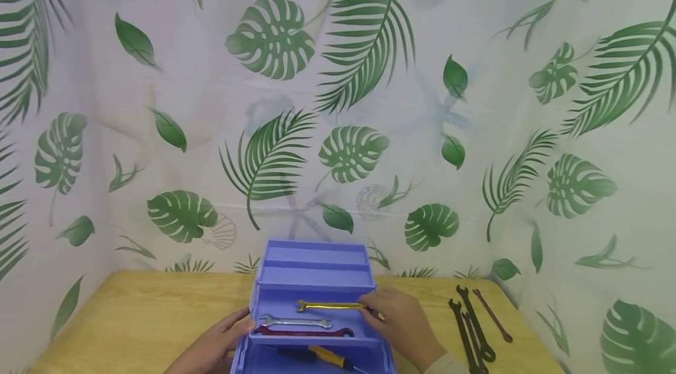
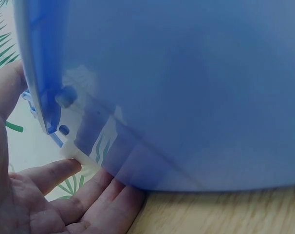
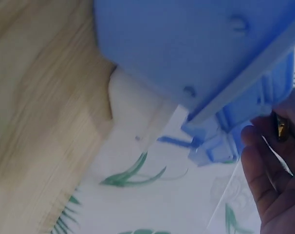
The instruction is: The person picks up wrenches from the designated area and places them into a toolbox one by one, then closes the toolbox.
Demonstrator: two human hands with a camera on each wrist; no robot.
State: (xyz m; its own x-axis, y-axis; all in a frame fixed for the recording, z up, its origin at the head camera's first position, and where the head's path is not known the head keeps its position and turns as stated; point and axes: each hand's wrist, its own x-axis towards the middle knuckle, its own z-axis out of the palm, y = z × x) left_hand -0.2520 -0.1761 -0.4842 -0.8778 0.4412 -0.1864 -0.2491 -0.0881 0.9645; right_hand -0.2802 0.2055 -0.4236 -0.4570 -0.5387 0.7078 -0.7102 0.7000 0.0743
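Note:
In the head view a blue toolbox point(image 1: 317, 276) stands with its lid back and its tray raised. My right hand point(image 1: 404, 318) pinches one end of a gold wrench point(image 1: 330, 306) over the tray, its open-ended jaw pointing left; in the right wrist view, a bit of gold shows between the fingers point(image 3: 258, 168). A silver double open-ended wrench point(image 1: 296, 322) and a red wrench point(image 1: 303, 333) lie along the tray's front. At the toolbox's left side, my left hand point(image 1: 219, 342) rests with fairly straight fingers, thumb at the tray's edge.
A screwdriver with a yellow and black handle point(image 1: 330, 356) lies in the lower compartment. Several dark wrenches point(image 1: 475, 324) and a thin reddish wrench point(image 1: 492, 315) lie on the wooden table point(image 1: 142, 315), right of the toolbox. A leaf-patterned sheet point(image 1: 369, 115) hangs behind.

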